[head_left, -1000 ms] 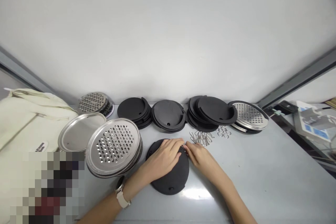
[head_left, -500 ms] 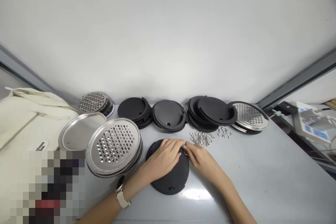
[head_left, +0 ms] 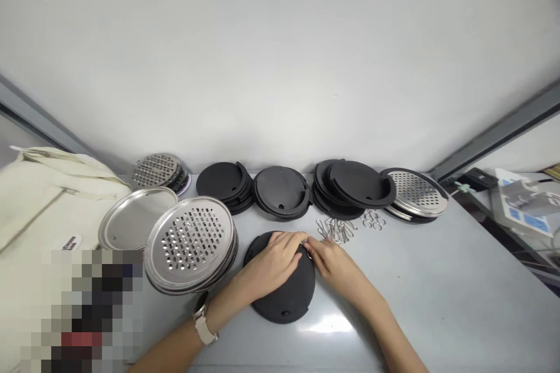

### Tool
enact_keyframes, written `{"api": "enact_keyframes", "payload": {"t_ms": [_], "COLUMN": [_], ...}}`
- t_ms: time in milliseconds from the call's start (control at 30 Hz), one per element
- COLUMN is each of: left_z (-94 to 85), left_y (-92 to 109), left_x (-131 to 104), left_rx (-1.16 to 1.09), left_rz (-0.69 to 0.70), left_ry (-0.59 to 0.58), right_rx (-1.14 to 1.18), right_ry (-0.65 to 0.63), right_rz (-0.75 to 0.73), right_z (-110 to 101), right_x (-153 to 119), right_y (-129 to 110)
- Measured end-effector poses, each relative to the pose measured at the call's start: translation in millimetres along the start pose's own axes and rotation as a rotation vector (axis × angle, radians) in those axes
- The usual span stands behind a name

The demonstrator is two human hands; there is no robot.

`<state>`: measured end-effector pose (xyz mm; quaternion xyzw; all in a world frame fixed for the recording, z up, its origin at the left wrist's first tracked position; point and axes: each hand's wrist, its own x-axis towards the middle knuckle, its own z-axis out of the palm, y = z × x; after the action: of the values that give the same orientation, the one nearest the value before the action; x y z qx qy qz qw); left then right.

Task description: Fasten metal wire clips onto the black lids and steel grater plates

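Note:
A round black disc (head_left: 289, 297) lies flat on the table in front of me, with a small hole near its front edge. My left hand (head_left: 273, 265) is pressed over its upper part, fingers closed together and reaching to the back right rim. At that rim the fingertips of my right hand (head_left: 335, 262) pinch a small metal ring (head_left: 308, 254), only partly visible. Both hands' fingertips meet there, so I cannot tell whether the ring passes through the disc. Behind my right hand lie loose metal clips (head_left: 336, 230) and several small split rings (head_left: 373, 220).
Black disc stacks (head_left: 223, 182) line the wall, one of them in the middle (head_left: 280, 186) and another to the right (head_left: 356, 180). Perforated metal grater discs (head_left: 196, 239) are piled at left, beside a plain metal disc (head_left: 137, 218). More graters (head_left: 415, 193) sit at far right. A cream bag (head_left: 44, 204) stands at left.
My right fingertips have shifted slightly at the disc's rim, and a little more of the metal ring shows. My left hand and the disc stay almost still.

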<state>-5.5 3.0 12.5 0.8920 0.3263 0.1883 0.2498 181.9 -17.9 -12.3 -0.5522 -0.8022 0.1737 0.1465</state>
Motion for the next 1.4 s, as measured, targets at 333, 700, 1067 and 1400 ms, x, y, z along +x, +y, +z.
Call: {"api": "enact_keyframes", "payload": {"t_ms": [333, 700, 1067, 1400], "left_z": [0.0, 3.0, 5.9, 9.7], "left_y": [0.3, -2.3, -6.2, -8.5], "left_x": [-0.3, -2.5, -4.0, -4.9], "left_rx": [-0.022, -0.063, -0.038, 0.033], "left_rz": [-0.015, -0.007, 0.02, 0.06], "left_ry": [0.008, 0.036, 0.063, 0.084], "right_rx": [-0.006, 0.1, 0.1, 0.108], "right_ry": [-0.035, -0.014, -0.006, -0.021], "right_rz": [0.002, -0.021, -0.077, -0.035], "right_z": [-0.5, -7.0, -3.6, -2.9], "right_x": [1.8, -1.0, 0.1, 2.3], "right_y": [1.9, -3.6, 1.3, 2.1]}}
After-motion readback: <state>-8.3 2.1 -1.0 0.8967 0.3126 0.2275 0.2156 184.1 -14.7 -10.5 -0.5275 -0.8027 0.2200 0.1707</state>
